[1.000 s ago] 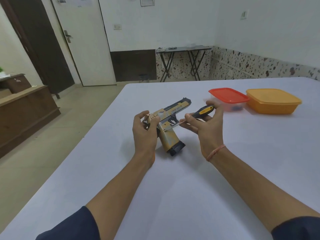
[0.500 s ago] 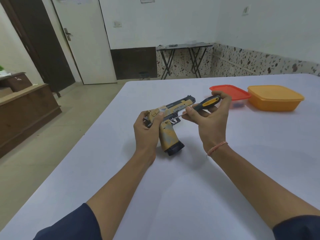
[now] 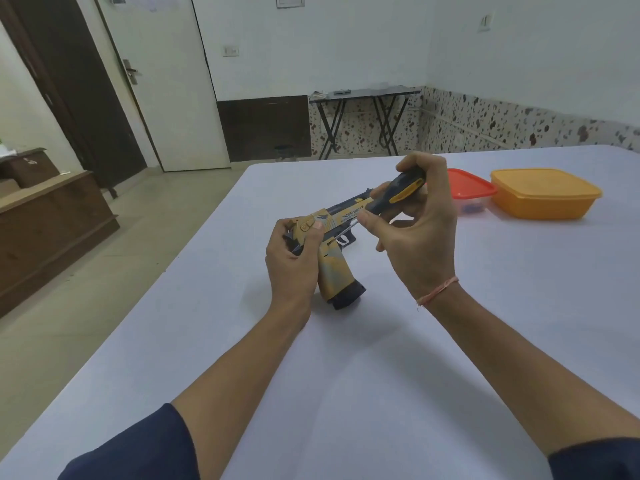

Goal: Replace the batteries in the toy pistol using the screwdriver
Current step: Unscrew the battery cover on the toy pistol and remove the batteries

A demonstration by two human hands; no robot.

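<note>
My left hand (image 3: 294,258) curled round rear of tan-and-dark-blue plastic toy pistol (image 3: 334,268), thumb on slide. My right hand (image 3: 415,233) grips black-and-yellow-handled screwdriver (image 3: 398,194), fingers wrapped on handle, thumb by shaft. Shaft slants down-left across pistol's side; tip beside my left fingers, contact unclear. Pistol upright between hands, dark butt down at white-covered table (image 3: 346,375), muzzle away-right. Pink thread band (image 3: 438,291) on right wrist. Beyond: red-lidded clear plastic box (image 3: 467,187), just beside lidded orange plastic box (image 3: 543,195).

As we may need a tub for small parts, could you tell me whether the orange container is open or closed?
Closed: the orange container has its lid seated over the whole rim.
</note>
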